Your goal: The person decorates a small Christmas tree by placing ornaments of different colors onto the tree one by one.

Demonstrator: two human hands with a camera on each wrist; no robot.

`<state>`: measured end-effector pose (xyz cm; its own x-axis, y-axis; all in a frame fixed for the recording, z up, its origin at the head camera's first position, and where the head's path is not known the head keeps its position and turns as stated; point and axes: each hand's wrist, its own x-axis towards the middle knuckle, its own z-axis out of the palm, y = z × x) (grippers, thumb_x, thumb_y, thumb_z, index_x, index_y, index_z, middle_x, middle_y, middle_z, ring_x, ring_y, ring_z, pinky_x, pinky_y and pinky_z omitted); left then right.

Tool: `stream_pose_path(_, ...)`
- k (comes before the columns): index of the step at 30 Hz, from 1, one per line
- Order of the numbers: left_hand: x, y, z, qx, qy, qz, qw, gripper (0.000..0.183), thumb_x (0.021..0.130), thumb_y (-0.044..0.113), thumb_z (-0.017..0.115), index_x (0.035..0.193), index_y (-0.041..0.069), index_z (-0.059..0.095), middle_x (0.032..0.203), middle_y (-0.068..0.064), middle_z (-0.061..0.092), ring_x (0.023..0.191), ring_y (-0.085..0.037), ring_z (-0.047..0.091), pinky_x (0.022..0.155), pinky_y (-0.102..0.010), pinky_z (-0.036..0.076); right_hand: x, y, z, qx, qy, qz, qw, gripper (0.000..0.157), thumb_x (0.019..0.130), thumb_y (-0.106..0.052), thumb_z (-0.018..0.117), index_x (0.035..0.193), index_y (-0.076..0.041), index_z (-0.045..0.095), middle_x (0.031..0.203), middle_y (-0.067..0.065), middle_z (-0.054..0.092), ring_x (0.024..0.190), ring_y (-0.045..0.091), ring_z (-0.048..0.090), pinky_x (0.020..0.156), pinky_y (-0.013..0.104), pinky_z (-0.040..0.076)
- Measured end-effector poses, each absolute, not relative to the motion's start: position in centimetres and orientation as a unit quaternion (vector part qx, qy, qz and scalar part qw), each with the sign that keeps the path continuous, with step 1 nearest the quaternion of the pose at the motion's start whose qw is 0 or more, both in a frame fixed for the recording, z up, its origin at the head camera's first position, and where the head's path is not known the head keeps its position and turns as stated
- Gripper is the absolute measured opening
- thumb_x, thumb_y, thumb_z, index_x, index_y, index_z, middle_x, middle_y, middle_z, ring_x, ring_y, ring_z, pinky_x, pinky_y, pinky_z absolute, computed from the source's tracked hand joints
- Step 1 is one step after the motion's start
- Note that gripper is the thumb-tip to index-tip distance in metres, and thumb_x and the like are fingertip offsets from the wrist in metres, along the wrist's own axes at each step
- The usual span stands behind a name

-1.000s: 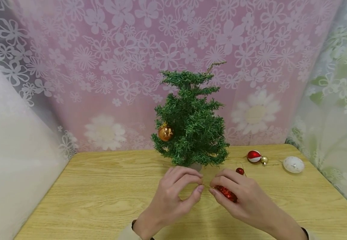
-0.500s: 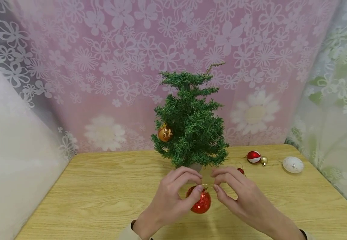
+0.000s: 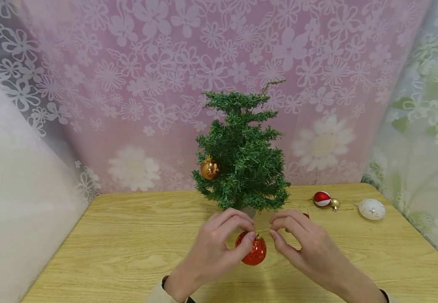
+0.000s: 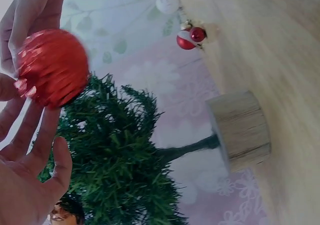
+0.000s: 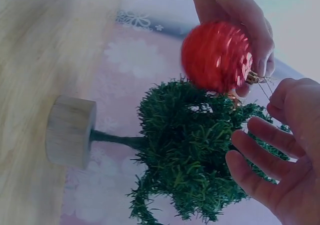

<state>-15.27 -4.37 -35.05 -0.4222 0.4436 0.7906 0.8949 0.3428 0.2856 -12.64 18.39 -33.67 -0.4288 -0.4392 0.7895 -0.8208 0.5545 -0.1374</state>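
Note:
A shiny red Christmas bauble [image 3: 258, 255] hangs by its gold string [image 3: 263, 229] between the two hands, low in front of the tree. My left hand [image 3: 219, 246] pinches one end of the string between thumb and fingertips, partly covering the bauble in the head view. Thumb and index finger of my right hand [image 3: 303, 248] pinch the string's other side, drawing it out sideways; its other fingers spread loosely in the right wrist view. Behind both hands stands a small green artificial Christmas tree [image 3: 243, 155] on a round wooden base [image 4: 244, 130].
A gold bauble [image 3: 209, 169] hangs on the tree's left side. Right of the tree lie a red-and-white bauble [image 3: 321, 198], a small gold one [image 3: 335, 204] and a white one [image 3: 372, 209]. A small red bauble [image 4: 197, 34] is mostly hidden behind my right hand in the head view.
The red bauble, earlier tucked under my right hand, has swung left and now hangs between the hands. My right fingers have shifted slightly right, stretching the string; my left hand hardly moved.

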Motion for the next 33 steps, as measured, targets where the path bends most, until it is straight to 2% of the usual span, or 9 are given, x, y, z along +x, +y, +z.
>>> stream_pose_path(7,-15.6,-4.3,-33.3,-0.462,-0.738,-0.396,0.291,0.004,0.097,0.010,0.068,0.097,0.014,0.069,0.105,0.001,0.071,0.090,-0.006,0.069,0.084,-0.012,0.053,-12.8,18.4,-32.4,0.395,-0.797,0.272,0.368,0.031,0.108,-0.033,0.047,0.099,-0.010,0.066,0.099,0.000,0.069,0.083,0.010,0.065,0.070,0.011,0.051)
stream_pose_path(15,-15.7,-4.3,-31.6,-0.456,-0.739,-0.425,0.256,0.005,0.100,0.011,0.065,0.102,0.014,0.068,0.108,0.002,0.068,0.085,-0.004,0.066,0.077,-0.011,0.053,-13.3,18.4,-31.1,0.405,-0.787,0.282,0.370,0.029,0.108,-0.032,0.048,0.099,-0.010,0.064,0.100,-0.002,0.067,0.084,0.003,0.060,0.074,0.011,0.050)
stream_pose_path(23,-16.2,-4.0,-30.3,-0.452,-0.732,-0.437,0.263,0.006,0.099,0.009,0.065,0.101,0.013,0.068,0.104,0.001,0.069,0.082,-0.005,0.064,0.069,-0.016,0.054,-14.1,18.2,-29.8,0.404,-0.769,0.292,0.401,0.032,0.108,-0.034,0.049,0.099,-0.009,0.066,0.098,-0.002,0.067,0.076,0.001,0.057,0.060,0.009,0.039)
stream_pose_path(26,-16.4,-3.9,-29.8,-0.447,-0.731,-0.440,0.267,0.006,0.099,0.009,0.065,0.102,0.013,0.068,0.105,0.001,0.069,0.081,-0.006,0.064,0.069,-0.020,0.056,-14.4,18.0,-29.3,0.405,-0.761,0.298,0.410,0.032,0.108,-0.034,0.049,0.100,-0.008,0.067,0.096,-0.004,0.067,0.076,0.001,0.058,0.059,0.009,0.040)
stream_pose_path(33,-16.9,-4.1,-28.1,-0.437,-0.716,-0.467,0.281,0.009,0.097,0.007,0.066,0.105,0.010,0.068,0.102,-0.004,0.070,0.081,-0.011,0.069,0.070,-0.023,0.057,-15.3,17.3,-27.6,0.413,-0.748,0.312,0.414,0.034,0.108,-0.034,0.051,0.101,-0.005,0.068,0.089,-0.003,0.067,0.072,0.003,0.062,0.067,0.014,0.050)
